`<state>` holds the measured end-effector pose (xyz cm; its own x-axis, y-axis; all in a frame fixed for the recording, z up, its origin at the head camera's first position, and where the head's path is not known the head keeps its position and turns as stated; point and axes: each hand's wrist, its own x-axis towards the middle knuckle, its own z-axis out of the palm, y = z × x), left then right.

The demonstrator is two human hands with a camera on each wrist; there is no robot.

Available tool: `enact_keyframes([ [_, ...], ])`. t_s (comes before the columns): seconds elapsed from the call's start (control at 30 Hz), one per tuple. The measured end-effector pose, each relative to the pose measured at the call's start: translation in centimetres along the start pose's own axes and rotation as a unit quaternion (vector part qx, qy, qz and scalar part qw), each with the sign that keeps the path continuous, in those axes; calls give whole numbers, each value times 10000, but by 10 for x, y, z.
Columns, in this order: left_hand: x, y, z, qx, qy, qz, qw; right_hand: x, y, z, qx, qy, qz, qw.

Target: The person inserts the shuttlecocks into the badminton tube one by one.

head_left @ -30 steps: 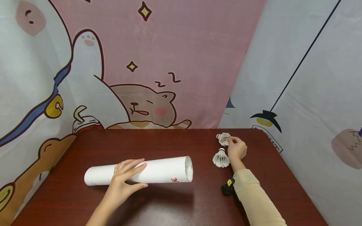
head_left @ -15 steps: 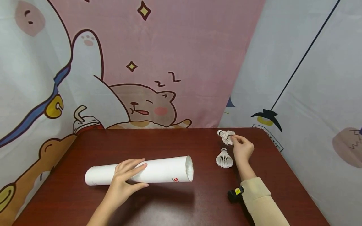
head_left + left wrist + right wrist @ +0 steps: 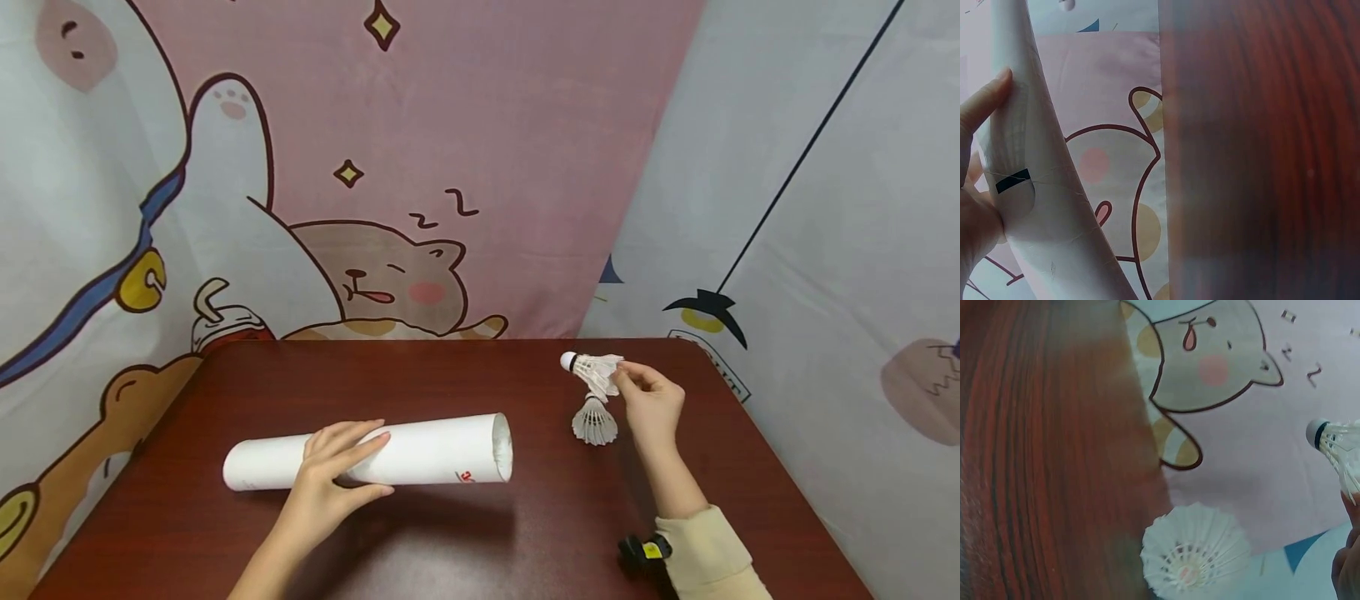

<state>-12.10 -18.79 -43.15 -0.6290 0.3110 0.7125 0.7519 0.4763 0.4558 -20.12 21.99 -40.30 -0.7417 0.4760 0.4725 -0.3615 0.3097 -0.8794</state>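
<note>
A white cardboard tube lies level above the table's left half, its round end facing right. Around its middle my left hand grips it, thumb below and fingers over the top; the left wrist view shows the tube close up, with a shuttlecock printed on it. My right hand pinches the feather skirt of a shuttlecock, whose white cork points left. In the right wrist view this shuttlecock is at the right edge. A second shuttlecock stands on the table just below it, cork away from me.
The dark red-brown table ends at the back against a cloth printed with cartoon animals. A black strap device with a yellow mark sits on my right wrist.
My right hand has lifted the far shuttlecock off the table and drawn it a little toward me, its cork now pointing left. The left hand and tube stay put.
</note>
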Motion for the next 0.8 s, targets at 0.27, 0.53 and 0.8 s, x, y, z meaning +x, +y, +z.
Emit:
enact_keyframes([
  [0.27, 1, 1, 0, -9, 16, 27, 10000, -16, -28, -8, 165, -362, -336, 9986],
  [0.53, 0, 1, 0, -17, -13, -52, 10000, -26, -24, -15, 674, -708, -367, 9945],
  [0.8, 0, 1, 0, -20, -27, -74, 10000, -45, -37, -13, 947, -1200, -532, 9868],
])
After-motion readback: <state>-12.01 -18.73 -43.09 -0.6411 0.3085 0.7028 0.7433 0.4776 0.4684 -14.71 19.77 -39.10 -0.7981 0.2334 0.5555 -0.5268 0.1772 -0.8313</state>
